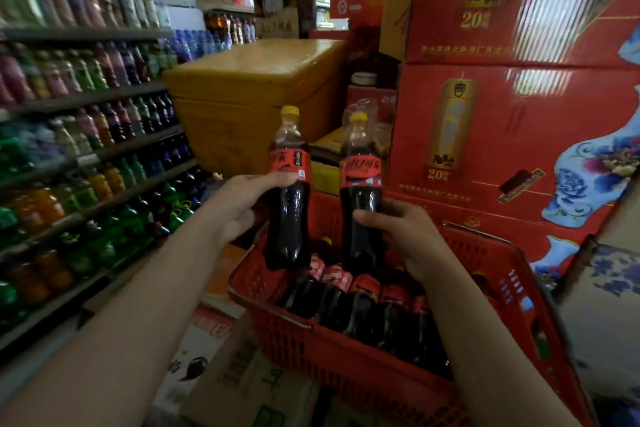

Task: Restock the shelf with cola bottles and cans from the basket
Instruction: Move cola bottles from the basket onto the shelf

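Note:
My left hand (239, 204) grips a cola bottle (289, 218) with a yellow cap and red label, held upright above the red basket (346, 357). My right hand (401, 236) grips a second, matching cola bottle (362, 184) beside the first, also upright over the basket. Several more cola bottles (363, 308) with red labels lie inside the basket below both hands. The shelf (86, 156) runs along the left, its tiers packed with coloured drink bottles.
Stacked red cartons (502, 114) rise directly behind and to the right of the basket. A yellow foam box (256, 94) stands at the end of the aisle. Cardboard boxes (249, 385) lie under the basket, and a blue-and-white floral carton (606, 305) sits at the right.

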